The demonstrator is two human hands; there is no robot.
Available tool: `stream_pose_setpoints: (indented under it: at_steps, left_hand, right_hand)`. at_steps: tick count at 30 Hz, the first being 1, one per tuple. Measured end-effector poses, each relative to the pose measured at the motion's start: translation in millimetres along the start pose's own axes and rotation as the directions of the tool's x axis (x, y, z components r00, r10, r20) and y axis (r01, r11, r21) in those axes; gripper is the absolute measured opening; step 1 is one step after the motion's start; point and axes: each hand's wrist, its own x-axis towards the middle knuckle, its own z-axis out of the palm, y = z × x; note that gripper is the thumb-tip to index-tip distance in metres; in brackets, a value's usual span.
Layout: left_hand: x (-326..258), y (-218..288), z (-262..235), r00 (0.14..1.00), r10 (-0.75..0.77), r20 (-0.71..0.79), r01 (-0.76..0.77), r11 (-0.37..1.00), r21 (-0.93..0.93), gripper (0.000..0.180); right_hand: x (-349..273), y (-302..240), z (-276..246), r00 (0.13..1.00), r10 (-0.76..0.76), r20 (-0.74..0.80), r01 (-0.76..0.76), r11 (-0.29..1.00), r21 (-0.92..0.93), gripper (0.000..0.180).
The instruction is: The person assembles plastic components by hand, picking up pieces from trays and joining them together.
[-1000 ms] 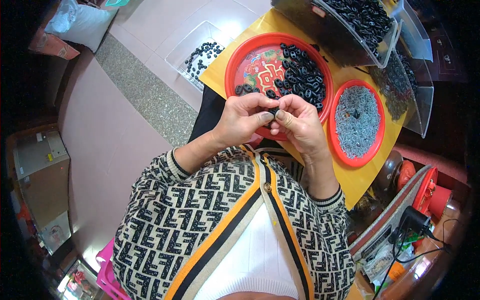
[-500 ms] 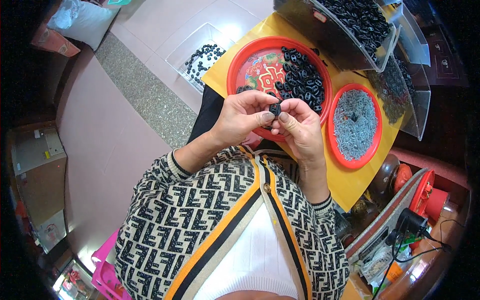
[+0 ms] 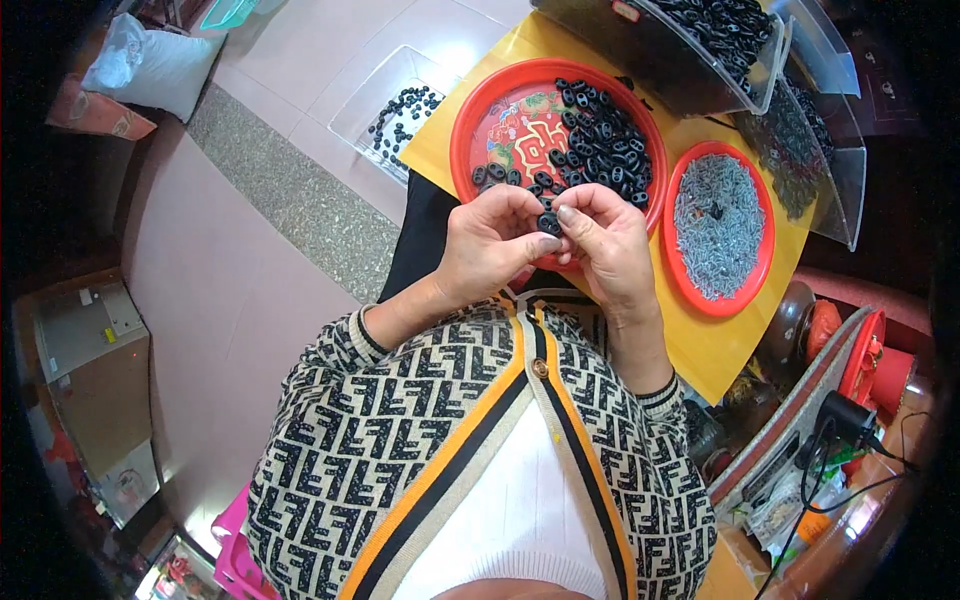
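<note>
Between the fingertips of both hands is a small black oval plastic piece (image 3: 549, 224), its holed face turned upward. My left hand (image 3: 485, 245) pinches it from the left with thumb and fingers. My right hand (image 3: 608, 245) closes on its right side, thumb near the top edge. Both are above the near rim of a round red tray (image 3: 463, 130) with a printed pattern. Many similar black pieces (image 3: 605, 140) are heaped on the tray's right side, and several more lie by my left fingers. Whether anything else is between my fingers is hidden.
A red oval plate (image 3: 673, 255) of small silvery screws (image 3: 718, 240) stands right of the tray on a yellow board (image 3: 700, 350). Clear bins (image 3: 690, 70) of black pieces stand at the back right. Lower left of them, a clear box (image 3: 350, 125) holds small black parts.
The black piece has turned between my fingers, so its holed face now shows. My hands stay together over the tray's near side; the whole view has shifted slightly.
</note>
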Motion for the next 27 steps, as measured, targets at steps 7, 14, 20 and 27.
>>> stream_pose_setpoints:
  at_steps: [7, 14, 20, 27]
  left_hand:
    - [-2, -1, -4, 0.994, -0.111, 0.002, 0.111, 0.991, -0.073, 0.016]
    - [0, -1, -5, 0.985, -0.172, 0.030, 0.175, 0.974, -0.146, 0.022]
    - [1, 1, -5, 0.977, -0.214, 0.026, 0.214, 0.957, -0.197, 0.021]
    - [1, 4, -4, 0.975, -0.216, 0.051, 0.222, 0.956, -0.192, 0.021]
  right_hand:
    - [-2, -9, 0, 0.999, -0.050, 0.003, 0.050, 0.995, -0.081, 0.005]
    - [-6, -12, 2, 0.999, -0.043, -0.007, 0.042, 0.993, -0.111, 0.008]
    - [-11, -12, -2, 0.990, -0.132, 0.056, 0.142, 0.950, -0.278, 0.015]
    - [-12, -18, -4, 0.878, -0.406, 0.254, 0.462, 0.577, -0.674, 0.017]
